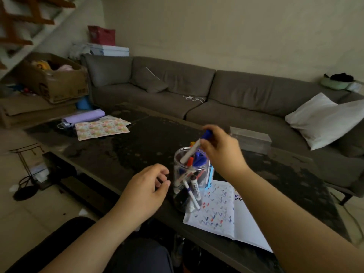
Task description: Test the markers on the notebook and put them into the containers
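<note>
Near the front edge of the dark coffee table (137, 142), my right hand (220, 148) pinched a blue-capped marker (195, 147), its lower end tilted over the mouth of the clear plastic jar (182, 170). My left hand (145, 190) hung loosely curled beside the jar, holding nothing. I judged the crowded markers inside could block the new one, so it might tip out onto the scribbled notebook (216, 209). Two loose markers (192, 196) leaned against the jar; a knock could have rolled them off.

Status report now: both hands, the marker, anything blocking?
Right hand pinches blue-capped marker above clear jar. Left hand loose, empty, beside jar. Nothing blocking jar mouth.
</note>
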